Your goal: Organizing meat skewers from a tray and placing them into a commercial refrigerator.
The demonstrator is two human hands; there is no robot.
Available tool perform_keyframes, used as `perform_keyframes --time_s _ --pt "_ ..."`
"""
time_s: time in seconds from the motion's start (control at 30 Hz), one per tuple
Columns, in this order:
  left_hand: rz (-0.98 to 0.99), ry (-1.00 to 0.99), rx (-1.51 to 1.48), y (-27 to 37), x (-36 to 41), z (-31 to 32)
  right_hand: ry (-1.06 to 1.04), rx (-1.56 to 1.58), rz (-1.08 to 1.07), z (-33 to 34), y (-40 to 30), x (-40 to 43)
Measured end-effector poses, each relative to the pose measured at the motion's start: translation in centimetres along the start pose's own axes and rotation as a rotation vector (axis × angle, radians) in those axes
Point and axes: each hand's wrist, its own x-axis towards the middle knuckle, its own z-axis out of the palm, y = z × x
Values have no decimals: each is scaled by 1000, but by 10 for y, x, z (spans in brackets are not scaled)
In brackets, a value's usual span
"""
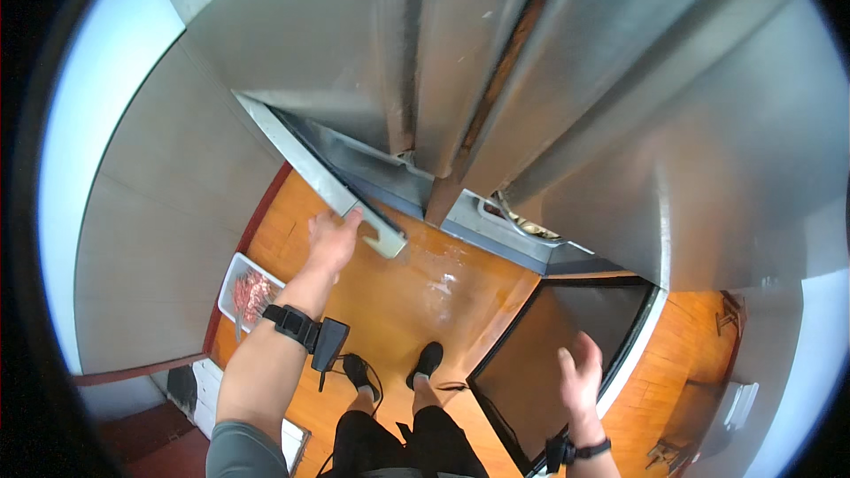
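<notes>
In front of me stands a stainless steel upright fridge cabinet (597, 99) with both lower doors swung out. My left hand (332, 238) is at the handle-side edge of the left lower door (309, 169), its thumb over the top edge and its fingers on the outer side. Whether those fingers grip the door is hidden. My right hand (582, 372) is empty, fingers apart, above the dark inner panel of the right lower door (531, 338). Inside the cabinet, a round metal pan (531, 229) with pale contents shows partly.
A white plastic tub (229, 279) of chopped pinkish meat, with a metal utensil in it, stands on the wooden floor (392, 292) by the left wall. Wet patches shine before the cabinet. A cable (375, 372) trails by my feet. Wooden stools (667, 455) stand far right.
</notes>
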Motion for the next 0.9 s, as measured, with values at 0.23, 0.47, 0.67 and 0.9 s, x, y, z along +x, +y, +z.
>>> perform_keyframes --time_s 0.23,0.47,0.67,0.9 --pt "808 52 -244 151 -70 3 320 -314 410 -88 98 -127" --pt "716 -14 -235 205 -111 -10 41 0 537 -71 89 -133" --pt "704 -93 -84 114 -185 -90 20 452 158 -8 50 -105" --pt "386 -95 153 -90 -221 -256 -91 328 71 26 -63 -39"
